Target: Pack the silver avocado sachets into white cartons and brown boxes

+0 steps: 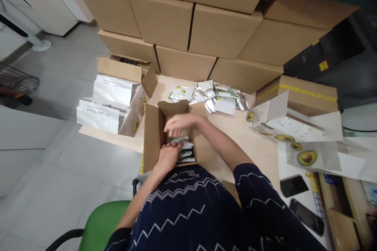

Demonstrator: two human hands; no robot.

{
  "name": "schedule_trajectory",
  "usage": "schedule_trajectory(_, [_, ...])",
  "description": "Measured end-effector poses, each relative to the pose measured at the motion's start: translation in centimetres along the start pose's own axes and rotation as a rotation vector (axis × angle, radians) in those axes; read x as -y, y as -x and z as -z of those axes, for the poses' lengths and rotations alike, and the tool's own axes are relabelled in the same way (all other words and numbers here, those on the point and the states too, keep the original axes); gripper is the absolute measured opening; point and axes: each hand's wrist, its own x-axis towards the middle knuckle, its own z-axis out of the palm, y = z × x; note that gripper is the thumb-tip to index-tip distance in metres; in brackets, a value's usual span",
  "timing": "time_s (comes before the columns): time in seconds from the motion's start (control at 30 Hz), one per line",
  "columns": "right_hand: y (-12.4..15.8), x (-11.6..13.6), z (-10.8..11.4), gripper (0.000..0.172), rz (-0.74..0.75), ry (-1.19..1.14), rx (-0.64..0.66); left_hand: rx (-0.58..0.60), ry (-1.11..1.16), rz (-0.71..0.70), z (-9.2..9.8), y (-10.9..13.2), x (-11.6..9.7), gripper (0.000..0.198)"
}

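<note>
An open cardboard carton (151, 137) stands at the table's near edge, against my body. Inside its near right part is a row of packets (186, 151) standing on edge. My left hand (170, 155) rests at the left end of these packets, its fingers spread and touching their tops. Over the far part of the carton, my right hand (179, 123) hangs from a bent wrist with loosely curved fingers; nothing shows in it. Its palm side and thumb are hidden. Beyond the carton lies a loose pile of silver and white avocado-print pouches (225, 98).
Stacked brown cartons (188, 27) form a wall behind the table. White printed boxes (103, 115) stand at left, with more open avocado boxes (284, 137) at right. Two phones (294, 185) lie at the right edge. A green chair (103, 223) is below left.
</note>
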Motion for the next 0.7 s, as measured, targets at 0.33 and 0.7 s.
schedule_trajectory(0.33, [1.5,-12.5,10.8,0.051,-0.399,0.287,-1.074,0.017,0.036,-0.023,-0.7,-0.4,0.4,0.039])
schedule_trajectory(0.7, [-6.3,-17.5,9.3,0.064,-0.468,0.760,-0.508,0.030,0.066,-0.010,-1.1,-0.2,0.3,0.039])
